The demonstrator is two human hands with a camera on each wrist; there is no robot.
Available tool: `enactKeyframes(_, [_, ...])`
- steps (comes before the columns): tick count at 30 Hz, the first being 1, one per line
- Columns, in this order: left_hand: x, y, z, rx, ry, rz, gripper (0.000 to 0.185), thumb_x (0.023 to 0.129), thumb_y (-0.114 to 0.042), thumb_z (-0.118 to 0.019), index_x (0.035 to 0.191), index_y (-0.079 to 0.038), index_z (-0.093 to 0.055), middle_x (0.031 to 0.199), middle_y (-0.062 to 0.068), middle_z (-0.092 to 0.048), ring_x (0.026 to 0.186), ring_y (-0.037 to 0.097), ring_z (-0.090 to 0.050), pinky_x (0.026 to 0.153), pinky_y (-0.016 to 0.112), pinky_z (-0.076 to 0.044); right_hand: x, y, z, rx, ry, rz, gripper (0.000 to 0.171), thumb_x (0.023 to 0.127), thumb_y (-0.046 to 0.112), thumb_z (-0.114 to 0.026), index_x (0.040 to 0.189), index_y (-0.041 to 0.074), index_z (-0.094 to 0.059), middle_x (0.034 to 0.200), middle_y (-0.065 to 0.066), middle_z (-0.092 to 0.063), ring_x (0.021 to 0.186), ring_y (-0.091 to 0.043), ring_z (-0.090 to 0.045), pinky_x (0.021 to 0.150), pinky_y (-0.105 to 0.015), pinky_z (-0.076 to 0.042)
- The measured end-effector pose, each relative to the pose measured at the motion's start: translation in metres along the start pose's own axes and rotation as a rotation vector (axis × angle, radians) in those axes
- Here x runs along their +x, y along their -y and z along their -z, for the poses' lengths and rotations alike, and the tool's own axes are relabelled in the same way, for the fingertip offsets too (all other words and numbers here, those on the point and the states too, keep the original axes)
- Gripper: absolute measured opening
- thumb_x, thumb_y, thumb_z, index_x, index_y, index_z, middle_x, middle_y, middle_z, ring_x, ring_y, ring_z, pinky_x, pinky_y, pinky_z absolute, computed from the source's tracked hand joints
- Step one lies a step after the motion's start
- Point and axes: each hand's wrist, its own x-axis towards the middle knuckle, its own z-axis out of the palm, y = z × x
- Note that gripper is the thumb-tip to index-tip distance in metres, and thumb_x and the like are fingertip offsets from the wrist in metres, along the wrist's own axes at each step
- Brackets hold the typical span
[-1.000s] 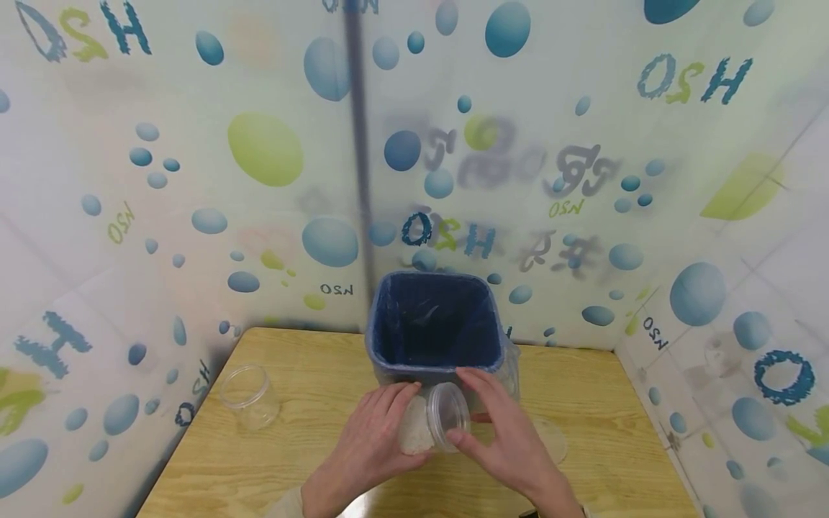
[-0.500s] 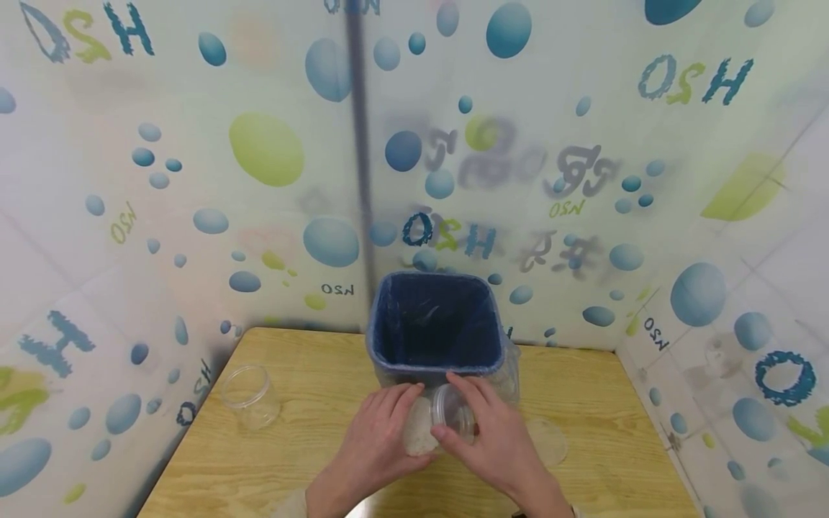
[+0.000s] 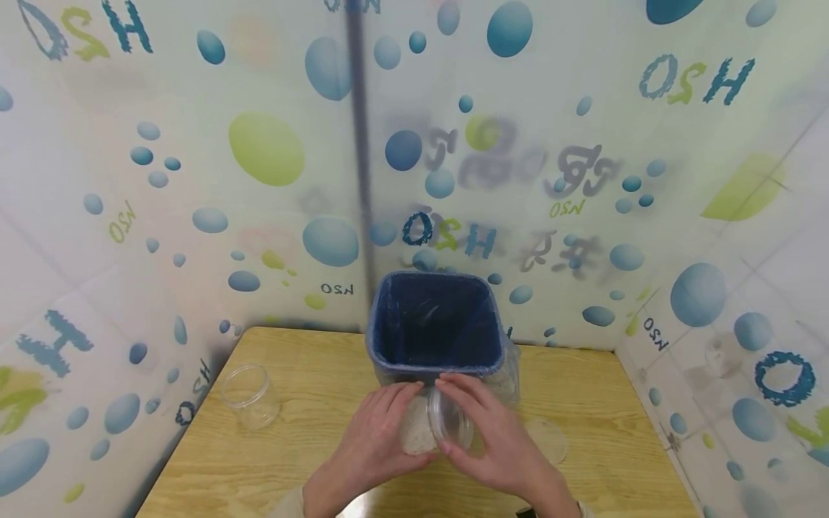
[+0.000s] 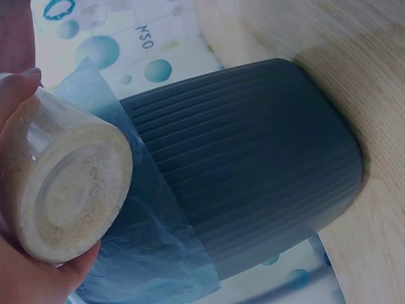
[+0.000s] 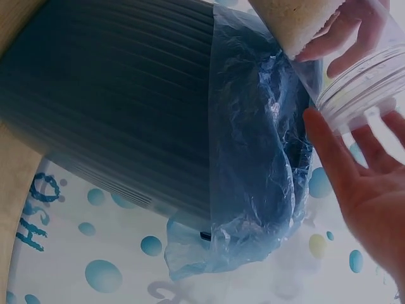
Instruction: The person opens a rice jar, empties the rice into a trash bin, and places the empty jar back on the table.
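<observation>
Head view: clear jar of pale grains (image 3: 424, 426), lying on its side between the hands over the desk (image 3: 304, 403); left hand (image 3: 378, 439) curled round its base, right hand (image 3: 495, 439) fingers about its open mouth, blue-lined bin (image 3: 435, 327) just beyond both. Left wrist view: jar (image 4: 66, 190) base gripped by left hand (image 4: 25, 266), bin (image 4: 253, 164) beside it. Right wrist view: right hand (image 5: 367, 183) fingers spread, touching the jar (image 5: 351, 82) rim.

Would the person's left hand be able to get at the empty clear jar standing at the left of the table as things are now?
Probably not straight away: the left hand grips the rice jar before the blue bin. The bare table between it and the empty jar looks free, so only the full grip hinders.
</observation>
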Motion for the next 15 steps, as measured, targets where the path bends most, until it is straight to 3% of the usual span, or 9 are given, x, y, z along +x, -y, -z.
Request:
enactKeyframes(7, [-0.0007,0.0011,-0.0003,-0.012,-0.002,-0.001,0.102,0.048,-0.050,-0.099,0.131,-0.006,-0.060,0.122,0.006,-0.065,0.106,0.023,-0.065,0.087,0.041,-0.056,0.0010,-0.0026,-0.0005,0.072,0.010,0.106,0.068,0.090,0.026,-0.076,0.150,0.008,-0.051,0.156,-0.010,-0.046,0.140,-0.025,-0.048,0.105,-0.040,-0.050])
enactKeyframes(12, [-0.0020,0.0006,0.0013,-0.020,0.027,0.033,0.100,0.052,-0.051,-0.098,0.133,-0.007,-0.059,0.124,0.006,-0.065,0.109,0.023,-0.064,0.088,0.042,-0.056,-0.0001,-0.0023,-0.0012,0.093,-0.030,0.041,0.074,0.093,0.041,-0.076,0.152,0.006,-0.048,0.156,-0.011,-0.045,0.140,-0.025,-0.047,0.106,-0.039,-0.049])
enactKeyframes(15, [-0.0024,-0.0003,0.0025,-0.023,0.044,0.052,0.100,0.054,-0.052,-0.097,0.134,-0.008,-0.059,0.125,0.006,-0.065,0.110,0.022,-0.064,0.089,0.042,-0.056,-0.0008,-0.0017,-0.0018,0.082,-0.098,-0.019,0.074,0.095,0.050,-0.072,0.152,0.007,-0.049,0.151,-0.010,-0.049,0.133,-0.026,-0.052,0.098,-0.035,-0.054])
